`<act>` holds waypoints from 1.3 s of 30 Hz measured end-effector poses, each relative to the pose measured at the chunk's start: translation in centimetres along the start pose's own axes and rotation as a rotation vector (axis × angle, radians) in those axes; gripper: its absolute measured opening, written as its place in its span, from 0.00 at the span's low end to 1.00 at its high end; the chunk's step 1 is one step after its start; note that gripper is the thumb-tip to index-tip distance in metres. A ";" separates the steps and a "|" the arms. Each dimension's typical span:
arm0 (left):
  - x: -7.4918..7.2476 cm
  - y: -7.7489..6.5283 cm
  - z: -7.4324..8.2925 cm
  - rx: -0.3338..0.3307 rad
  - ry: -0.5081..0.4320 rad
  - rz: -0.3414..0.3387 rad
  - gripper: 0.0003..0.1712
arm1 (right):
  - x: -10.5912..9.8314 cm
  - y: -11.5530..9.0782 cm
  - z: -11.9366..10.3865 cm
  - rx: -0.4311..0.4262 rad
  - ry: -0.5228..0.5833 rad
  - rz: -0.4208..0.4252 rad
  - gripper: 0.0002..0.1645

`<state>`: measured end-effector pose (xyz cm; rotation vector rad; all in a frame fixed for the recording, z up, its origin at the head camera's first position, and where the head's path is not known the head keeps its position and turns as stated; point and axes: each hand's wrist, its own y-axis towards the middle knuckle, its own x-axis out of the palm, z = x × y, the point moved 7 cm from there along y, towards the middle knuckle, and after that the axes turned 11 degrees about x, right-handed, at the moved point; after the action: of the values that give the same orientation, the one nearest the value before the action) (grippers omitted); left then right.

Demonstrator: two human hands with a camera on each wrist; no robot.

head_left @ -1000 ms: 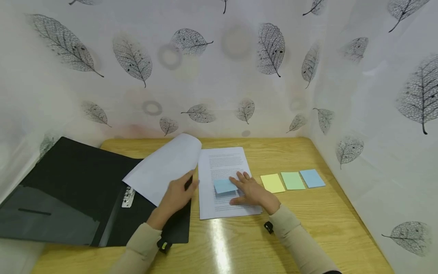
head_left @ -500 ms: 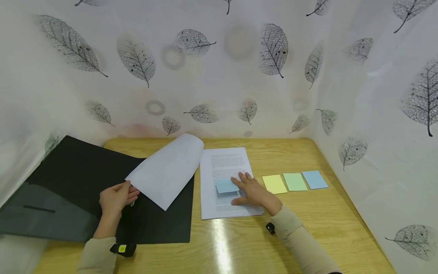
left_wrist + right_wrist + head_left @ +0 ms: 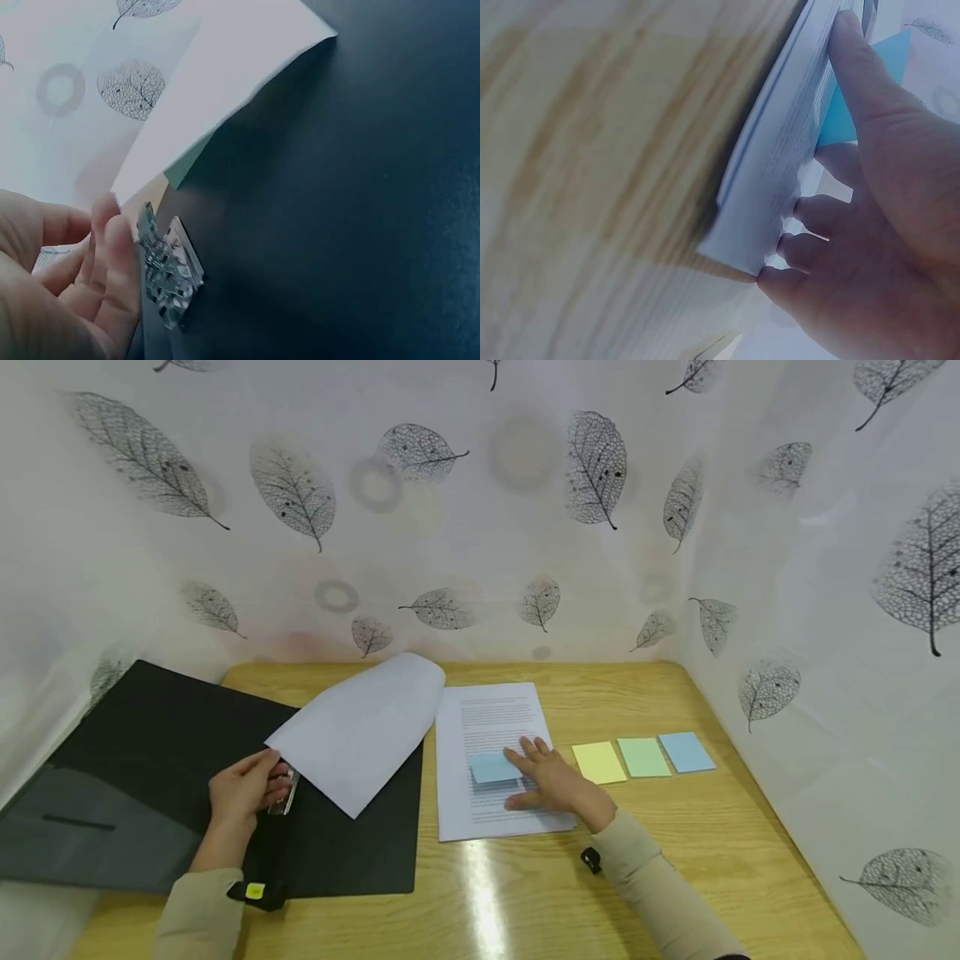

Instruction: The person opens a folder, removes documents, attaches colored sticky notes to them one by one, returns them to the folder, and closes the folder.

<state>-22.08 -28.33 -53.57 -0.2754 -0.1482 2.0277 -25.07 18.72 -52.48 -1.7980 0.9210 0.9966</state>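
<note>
In the head view my left hand (image 3: 243,789) pinches the near left corner of a white sheet of paper (image 3: 360,727). The sheet lies curled over an open black folder (image 3: 345,852), its far end bent up. Just beside my left fingers is the folder's metal clip (image 3: 171,274); a green piece (image 3: 184,169) shows under the sheet's edge. My right hand (image 3: 553,783) rests spread on a stack of printed pages (image 3: 487,714), thumb and fingers straight. A light blue sticky note (image 3: 493,767) on the top page reaches to my right fingertips.
Yellow (image 3: 598,763), green (image 3: 643,757) and blue (image 3: 686,752) sticky note pads lie in a row right of the pages on the wooden table (image 3: 600,693). The folder's cover (image 3: 75,810) spreads past the table's left edge. A leaf-patterned curtain (image 3: 480,527) encloses the back and sides.
My left hand has moved left, from the sheet's right edge to its near left corner by the clip, and that corner sits slightly higher. My right hand stays on the pages.
</note>
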 end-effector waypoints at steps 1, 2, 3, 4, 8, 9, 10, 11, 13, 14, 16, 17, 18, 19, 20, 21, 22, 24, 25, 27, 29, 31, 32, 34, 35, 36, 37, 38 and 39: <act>0.0 0.0 0.2 0.018 -0.005 0.016 0.30 | 0.0 0.0 0.0 0.000 -0.001 0.000 0.56; 0.0 0.0 0.4 0.039 -0.009 0.031 0.29 | 0.0 0.0 0.0 -0.001 -0.001 0.001 0.56; 0.1 0.0 0.7 0.068 -0.006 0.042 0.28 | 0.0 0.0 0.0 -0.001 -0.002 0.001 0.57; 0.2 0.0 1.0 0.089 -0.007 0.051 0.28 | -0.1 0.0 -0.1 -0.001 -0.001 0.001 0.57; 1.0 -0.4 2.0 0.184 -0.019 0.065 0.26 | -0.1 0.0 -0.1 -0.002 0.002 0.000 0.57; 1.3 -0.5 2.2 0.201 -0.022 0.064 0.26 | -0.1 0.0 -0.1 -0.003 0.000 0.001 0.57; 1.6 -0.7 2.4 0.210 -0.031 0.061 0.26 | -0.1 0.0 -0.1 -0.002 -0.001 0.002 0.57; 1.9 -0.9 2.6 0.221 -0.039 0.060 0.26 | -0.1 0.0 -0.1 -0.001 -0.001 0.002 0.57; 2.7 -1.4 3.1 0.237 -0.057 0.046 0.25 | 0.0 0.0 -0.1 -0.001 -0.002 0.004 0.57; 3.0 -1.6 3.4 0.245 -0.069 0.036 0.26 | 0.0 -0.1 -0.1 0.000 -0.001 0.004 0.57; 3.8 -2.3 4.1 0.266 -0.080 0.019 0.25 | 0.0 -0.1 0.0 -0.002 0.007 0.008 0.56; 4.2 -2.6 4.5 0.276 -0.087 0.012 0.25 | 0.1 0.0 0.1 -0.005 0.010 0.012 0.56; 4.5 -2.9 4.8 0.288 -0.093 0.004 0.24 | 0.1 0.0 0.1 -0.011 0.014 0.017 0.56; 4.9 -3.2 5.1 0.301 -0.102 -0.004 0.23 | 0.1 0.0 0.1 -0.017 0.021 0.024 0.56; 5.3 -3.5 5.5 0.320 -0.101 -0.010 0.23 | 0.2 0.0 0.1 -0.023 0.024 0.029 0.55; 5.7 -3.9 5.8 0.346 -0.105 -0.015 0.22 | 0.2 0.0 0.1 -0.029 0.027 0.037 0.54; 6.1 -4.2 6.1 0.371 -0.122 -0.020 0.20 | 0.2 0.0 0.1 -0.033 0.029 0.044 0.53; 6.8 -4.9 6.8 0.435 -0.132 -0.031 0.19 | 0.2 0.0 0.1 -0.038 0.039 0.051 0.51; 7.2 -5.3 7.1 0.471 -0.133 -0.038 0.18 | 0.2 0.0 0.1 -0.037 0.046 0.051 0.50; 8.0 -6.1 7.7 0.544 -0.120 -0.051 0.16 | 0.1 -0.1 0.1 -0.033 0.056 0.051 0.49; 8.9 -6.9 8.1 0.606 -0.090 -0.066 0.15 | 0.1 -0.2 0.1 -0.030 0.073 0.047 0.49; 9.9 -7.6 8.4 0.656 -0.073 -0.090 0.14 | 0.0 -0.4 0.2 -0.032 0.086 0.045 0.50; 10.4 -8.0 8.5 0.678 -0.062 -0.104 0.14 | 0.0 -0.5 0.3 -0.036 0.088 0.048 0.50; 11.5 -8.7 8.7 0.715 -0.038 -0.129 0.12 | 0.1 -0.6 0.5 -0.041 0.093 0.044 0.49; 12.1 -9.1 8.8 0.735 -0.027 -0.143 0.12 | 0.1 -0.7 0.5 -0.047 0.091 0.044 0.49; 12.7 -9.6 8.9 0.755 -0.014 -0.159 0.11 | 0.2 -0.7 0.6 -0.051 0.093 0.044 0.48; 13.3 -10.0 9.0 0.779 -0.002 -0.178 0.11 | 0.2 -0.7 0.7 -0.057 0.095 0.044 0.47; 13.9 -10.4 9.0 0.805 0.010 -0.196 0.10 | 0.3 -0.7 0.8 -0.062 0.094 0.043 0.47; 14.5 -10.8 9.0 0.831 0.018 -0.215 0.10 | 0.4 -0.7 0.8 -0.068 0.094 0.042 0.46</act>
<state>-21.39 -10.35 -44.30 0.2389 0.6404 1.7070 -24.51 19.65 -52.82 -1.9035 0.9966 0.9871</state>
